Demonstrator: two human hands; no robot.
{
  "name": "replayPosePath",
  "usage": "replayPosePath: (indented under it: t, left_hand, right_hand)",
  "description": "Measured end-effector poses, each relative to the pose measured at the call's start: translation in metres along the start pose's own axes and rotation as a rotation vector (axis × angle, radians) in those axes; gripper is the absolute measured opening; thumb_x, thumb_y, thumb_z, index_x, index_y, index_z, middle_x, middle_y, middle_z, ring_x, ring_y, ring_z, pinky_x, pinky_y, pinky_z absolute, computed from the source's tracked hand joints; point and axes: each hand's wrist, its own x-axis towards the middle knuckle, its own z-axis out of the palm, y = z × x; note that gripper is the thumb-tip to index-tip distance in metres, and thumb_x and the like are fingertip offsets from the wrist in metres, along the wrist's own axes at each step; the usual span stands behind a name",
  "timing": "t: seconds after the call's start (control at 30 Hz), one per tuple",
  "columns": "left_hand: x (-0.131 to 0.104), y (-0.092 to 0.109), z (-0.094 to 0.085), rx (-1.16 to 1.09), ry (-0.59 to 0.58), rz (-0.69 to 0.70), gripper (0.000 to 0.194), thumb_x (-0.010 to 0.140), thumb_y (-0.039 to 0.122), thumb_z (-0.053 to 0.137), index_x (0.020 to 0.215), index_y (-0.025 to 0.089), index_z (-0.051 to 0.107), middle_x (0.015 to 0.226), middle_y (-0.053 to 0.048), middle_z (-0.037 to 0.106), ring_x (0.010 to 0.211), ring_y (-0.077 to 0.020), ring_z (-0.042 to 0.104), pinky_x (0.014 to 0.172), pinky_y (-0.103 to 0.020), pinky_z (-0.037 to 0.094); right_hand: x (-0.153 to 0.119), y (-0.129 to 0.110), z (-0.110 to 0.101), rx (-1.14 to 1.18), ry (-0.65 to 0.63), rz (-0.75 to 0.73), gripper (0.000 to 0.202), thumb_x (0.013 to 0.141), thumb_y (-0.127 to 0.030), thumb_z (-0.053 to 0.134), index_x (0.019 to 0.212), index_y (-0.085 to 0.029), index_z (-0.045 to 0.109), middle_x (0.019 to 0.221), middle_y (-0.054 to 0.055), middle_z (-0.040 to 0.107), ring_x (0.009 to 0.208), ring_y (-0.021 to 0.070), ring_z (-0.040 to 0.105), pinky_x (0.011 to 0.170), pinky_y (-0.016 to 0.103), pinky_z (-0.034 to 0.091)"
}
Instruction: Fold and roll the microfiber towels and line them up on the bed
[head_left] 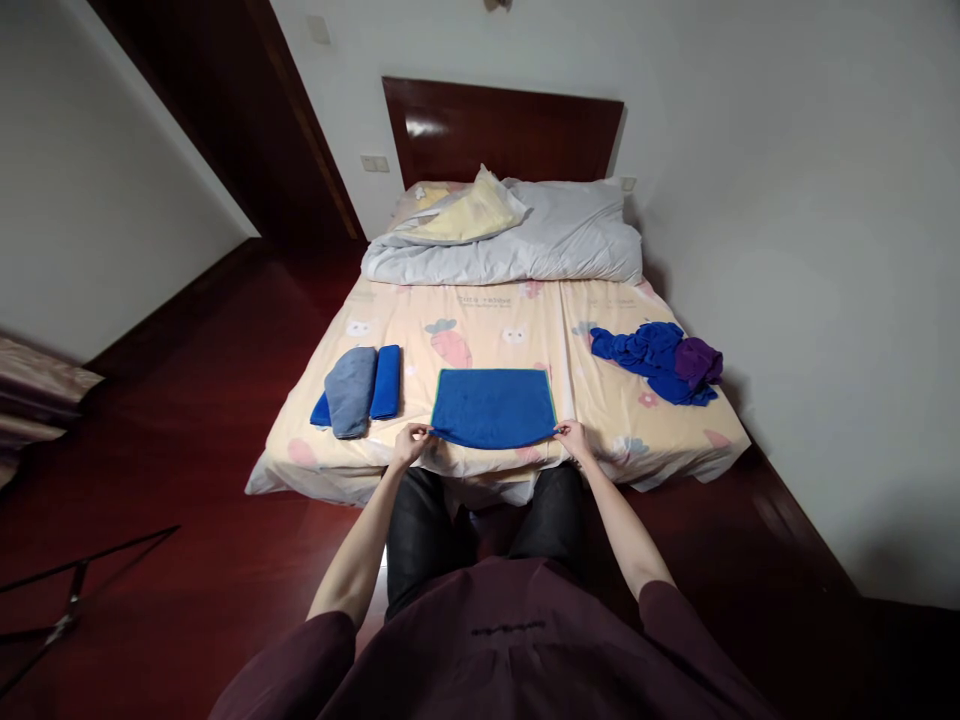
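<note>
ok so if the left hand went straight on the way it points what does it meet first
Most likely the green-edged blue cloth, whose near left corner the left hand pinches; how high the fingers sit above the bed is unclear.

One left hand and one right hand, two in all, share one green-edged blue cloth on one bed. Three more pieces are counted at left: one grey-blue cloth, one narrow blue bundle and one blue piece partly hidden. At right lie one purple cloth and a blue heap whose pieces cannot be counted. Beyond are one white quilt, one yellow piece of bedding, one headboard and three wall plates.
</note>
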Motion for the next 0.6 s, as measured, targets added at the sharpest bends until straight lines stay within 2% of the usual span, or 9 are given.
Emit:
replayPosePath:
  t: [0.13, 0.23, 0.33, 0.43, 0.5, 0.6]
  left_hand:
    - [0.008, 0.009, 0.004, -0.023, 0.032, 0.091, 0.021, 0.077, 0.035, 0.070, 0.090, 0.020, 0.072, 0.121, -0.012, 0.075, 0.124, -0.0272, 0.065, 0.111, -0.041, 0.050]
    - [0.010, 0.012, 0.008, -0.179, -0.059, 0.085, 0.026, 0.081, 0.043, 0.068, 0.093, 0.019, 0.065, 0.128, -0.014, 0.072, 0.121, -0.0269, 0.067, 0.100, -0.040, 0.057]
    - [0.009, 0.010, 0.011, -0.290, -0.114, 0.014, 0.037, 0.082, 0.052, 0.067, 0.097, 0.019, 0.060, 0.114, -0.013, 0.074, 0.103, -0.0257, 0.071, 0.082, -0.038, 0.062]
    - [0.008, 0.004, 0.010, -0.267, -0.094, -0.027, 0.042, 0.081, 0.055, 0.069, 0.101, 0.019, 0.059, 0.100, -0.010, 0.074, 0.092, -0.0256, 0.072, 0.073, -0.037, 0.063]
    - [0.008, -0.002, 0.007, -0.193, -0.051, -0.038, 0.040, 0.082, 0.054, 0.068, 0.101, 0.020, 0.060, 0.098, -0.010, 0.075, 0.093, -0.0267, 0.073, 0.072, -0.037, 0.062]
    - [0.005, -0.012, 0.002, -0.040, 0.009, -0.051, 0.031, 0.082, 0.048, 0.069, 0.096, 0.021, 0.063, 0.096, -0.011, 0.077, 0.099, -0.0287, 0.074, 0.083, -0.037, 0.060]
  right_hand:
    - [0.005, -0.007, 0.007, -0.051, 0.113, -0.116, 0.011, 0.063, -0.021, 0.076, 0.071, -0.021, 0.068, 0.094, 0.008, 0.074, 0.092, 0.0220, 0.069, 0.088, 0.035, 0.058]
    - [0.005, -0.009, 0.013, 0.026, 0.104, -0.133, 0.011, 0.069, -0.024, 0.073, 0.076, -0.022, 0.065, 0.104, 0.009, 0.075, 0.103, 0.0223, 0.070, 0.095, 0.034, 0.056]
    - [0.005, -0.005, 0.015, 0.098, 0.040, -0.066, 0.015, 0.074, -0.030, 0.071, 0.081, -0.023, 0.061, 0.096, 0.008, 0.076, 0.094, 0.0211, 0.071, 0.089, 0.034, 0.057]
    - [0.006, -0.001, 0.012, 0.090, 0.071, -0.023, 0.022, 0.073, -0.037, 0.074, 0.081, -0.024, 0.058, 0.083, 0.004, 0.072, 0.083, 0.0211, 0.069, 0.080, 0.032, 0.057]
    - [0.006, 0.001, 0.008, 0.068, 0.094, -0.005, 0.028, 0.072, -0.042, 0.077, 0.081, -0.025, 0.056, 0.077, 0.003, 0.068, 0.079, 0.0218, 0.068, 0.076, 0.032, 0.057]
    - [0.001, 0.003, 0.003, 0.060, 0.056, 0.024, 0.032, 0.071, -0.045, 0.080, 0.080, -0.025, 0.057, 0.071, 0.001, 0.066, 0.078, 0.0224, 0.069, 0.075, 0.032, 0.057]
